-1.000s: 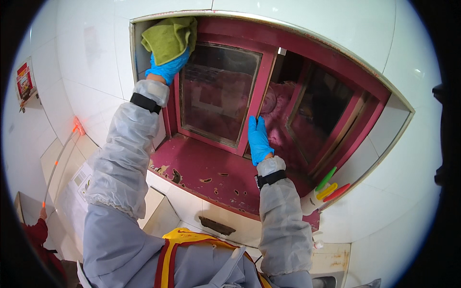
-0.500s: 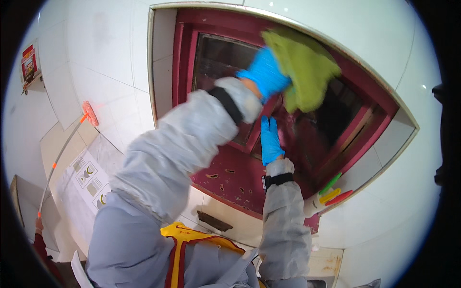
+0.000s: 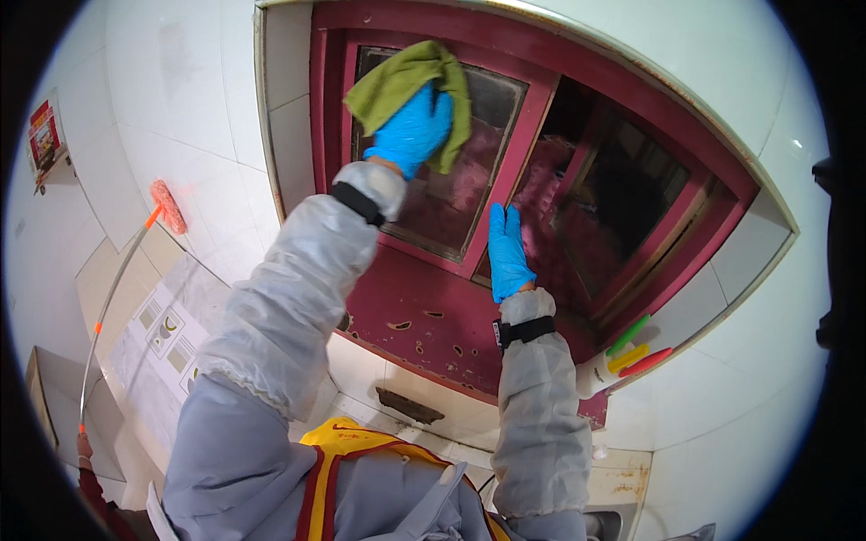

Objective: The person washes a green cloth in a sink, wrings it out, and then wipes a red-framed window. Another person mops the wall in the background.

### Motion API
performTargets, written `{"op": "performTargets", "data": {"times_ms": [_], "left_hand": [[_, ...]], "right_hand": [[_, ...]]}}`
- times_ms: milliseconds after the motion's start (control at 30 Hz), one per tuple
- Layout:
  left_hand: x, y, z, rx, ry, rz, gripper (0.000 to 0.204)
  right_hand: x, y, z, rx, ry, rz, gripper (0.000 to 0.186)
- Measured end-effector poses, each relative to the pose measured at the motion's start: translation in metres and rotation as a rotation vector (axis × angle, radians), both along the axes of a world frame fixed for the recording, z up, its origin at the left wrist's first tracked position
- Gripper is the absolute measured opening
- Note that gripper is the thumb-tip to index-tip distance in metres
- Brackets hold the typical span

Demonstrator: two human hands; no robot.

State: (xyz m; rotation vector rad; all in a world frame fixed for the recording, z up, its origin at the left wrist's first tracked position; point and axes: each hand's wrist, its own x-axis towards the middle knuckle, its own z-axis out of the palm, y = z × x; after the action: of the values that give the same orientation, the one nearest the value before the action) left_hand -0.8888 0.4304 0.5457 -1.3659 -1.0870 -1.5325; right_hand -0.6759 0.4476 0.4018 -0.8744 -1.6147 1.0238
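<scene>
Wearing a blue glove, my left hand [image 3: 410, 131] presses a green cloth [image 3: 397, 77] against the upper part of the left window pane [image 3: 442, 203]. The cloth bunches under the palm and hangs over both sides of the hand. My right hand [image 3: 510, 257], also gloved in blue, touches the upright edge of the dark red window sash [image 3: 516, 149] low down. Its fingers are stretched upward and hold nothing that I can see. To the right of the sash the window stands open, with a second dark pane [image 3: 631, 185] behind.
The red sill [image 3: 406, 307] has chipped paint. At its right end stands a white container [image 3: 591, 377] with green, yellow and red handles. A pink fluffy duster [image 3: 169, 207] on a long pole leans at the left, held by another person's hand [image 3: 84, 446].
My left hand has swept the cloth leftward, from the upper middle of the window onto the left pane. My right hand stays at the sash edge.
</scene>
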Motion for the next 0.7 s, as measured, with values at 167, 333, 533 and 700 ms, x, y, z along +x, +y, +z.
{"op": "performTargets", "data": {"times_ms": [167,333,533,700], "left_hand": [[0.031,0.009,-0.029,-0.203,0.215,0.099,0.024],[0.051,-0.006,-0.09,-0.167,0.452,0.002,0.034],[-0.024,-0.063,-0.089,-0.435,0.695,0.286,0.015],[-0.042,-0.03,-0.023,-0.087,0.248,0.05,0.02]], "right_hand": [[-0.002,0.004,-0.005,-0.01,-0.075,-0.117,0.073],[0.003,0.003,-0.005,-0.002,-0.069,-0.111,0.07],[0.005,0.007,-0.002,0.027,-0.037,0.012,0.066],[0.001,0.009,-0.002,0.065,-0.011,-0.015,0.06]]}}
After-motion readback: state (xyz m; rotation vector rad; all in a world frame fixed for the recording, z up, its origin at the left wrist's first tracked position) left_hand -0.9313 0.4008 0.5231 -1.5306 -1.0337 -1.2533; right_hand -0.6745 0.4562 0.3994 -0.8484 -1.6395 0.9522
